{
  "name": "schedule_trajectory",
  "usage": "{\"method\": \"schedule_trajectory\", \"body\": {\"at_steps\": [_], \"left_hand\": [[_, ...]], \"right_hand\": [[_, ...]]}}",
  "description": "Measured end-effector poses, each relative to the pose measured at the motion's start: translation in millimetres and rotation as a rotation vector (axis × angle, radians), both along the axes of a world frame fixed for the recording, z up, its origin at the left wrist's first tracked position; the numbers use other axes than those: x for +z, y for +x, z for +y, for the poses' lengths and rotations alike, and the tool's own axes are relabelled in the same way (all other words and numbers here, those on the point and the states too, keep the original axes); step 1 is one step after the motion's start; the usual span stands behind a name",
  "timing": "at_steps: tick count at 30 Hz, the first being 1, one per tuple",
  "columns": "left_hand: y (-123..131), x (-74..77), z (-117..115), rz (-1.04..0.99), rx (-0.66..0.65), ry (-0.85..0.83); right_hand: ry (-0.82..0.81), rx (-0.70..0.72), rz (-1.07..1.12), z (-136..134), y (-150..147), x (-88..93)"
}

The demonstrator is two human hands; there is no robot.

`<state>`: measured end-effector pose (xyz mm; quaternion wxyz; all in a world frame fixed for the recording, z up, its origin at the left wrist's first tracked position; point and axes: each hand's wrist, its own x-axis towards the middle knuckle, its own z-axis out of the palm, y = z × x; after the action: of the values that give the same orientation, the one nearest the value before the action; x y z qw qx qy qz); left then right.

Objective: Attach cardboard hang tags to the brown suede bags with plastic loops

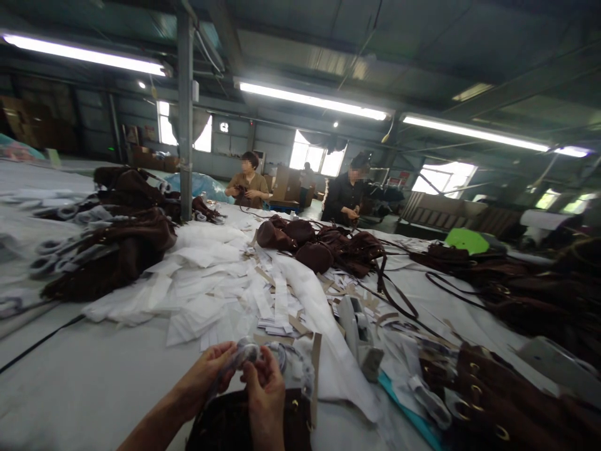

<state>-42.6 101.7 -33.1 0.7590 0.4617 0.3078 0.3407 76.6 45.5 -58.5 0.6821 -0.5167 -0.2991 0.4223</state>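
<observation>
My left hand (211,374) and my right hand (265,382) meet above a dark brown bag (295,426) at the bottom centre. Between their fingers is a wrapped ring-like piece (247,351) in clear or whitish wrapping, blurred in detail. Fingers of both hands are pinched on it. More wrapped loops (282,357) trail off just to the right of my right hand. Brass-coloured rings show on the bag below, which my right forearm partly covers.
Brown bags lie in piles at the left (136,250), middle (319,241) and right (507,388). White paper sheets (201,275) spread centrally. A tape dispenser (359,332) stands right of my hands. Two people work across the table; another is farther back.
</observation>
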Motion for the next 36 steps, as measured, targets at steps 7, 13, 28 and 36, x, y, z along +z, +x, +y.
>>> {"method": "schedule_trajectory", "body": {"at_steps": [7, 13, 28, 36], "left_hand": [[11, -14.6, -9, 0.351, 0.077, 0.503], [14, -11.0, -19, 0.492, 0.118, 0.659], [-21, -36.8, -12, 0.369, 0.055, 0.253], [-13, -25.7, -15, 0.185, -0.041, 0.195]], "right_hand": [[-0.05, 0.103, -0.094, -13, 9, 11.9], [-0.027, -0.016, -0.048, -15, 2, 8.0], [-0.028, 0.0, 0.246, -17, -13, -3.8], [-0.047, 0.02, 0.447, -5, -20, -3.1]]}}
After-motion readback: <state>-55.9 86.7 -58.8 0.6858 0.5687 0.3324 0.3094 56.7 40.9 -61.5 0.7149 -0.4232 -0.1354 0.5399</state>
